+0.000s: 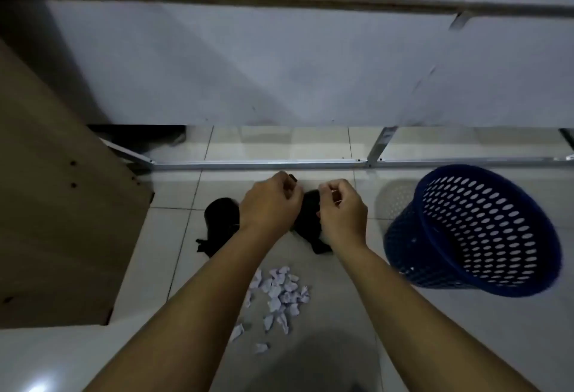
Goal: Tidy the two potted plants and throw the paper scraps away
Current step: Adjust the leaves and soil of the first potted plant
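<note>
Two dark potted plants lie on the white floor tiles: the left one (221,224) partly behind my left forearm, the right one (310,220) between my hands. My left hand (270,202) has its fingers closed on a small dark piece at the right plant's top. My right hand (341,208) is closed on the same plant's right side. Details of the plants are too dark to make out. Several white paper scraps (281,295) lie scattered on the floor nearer me, between my forearms.
A blue perforated waste basket (478,233) stands on the floor to the right. A brown wooden cabinet panel (56,220) fills the left. A metal frame rail (264,164) runs across the floor in front of the white wall (279,65).
</note>
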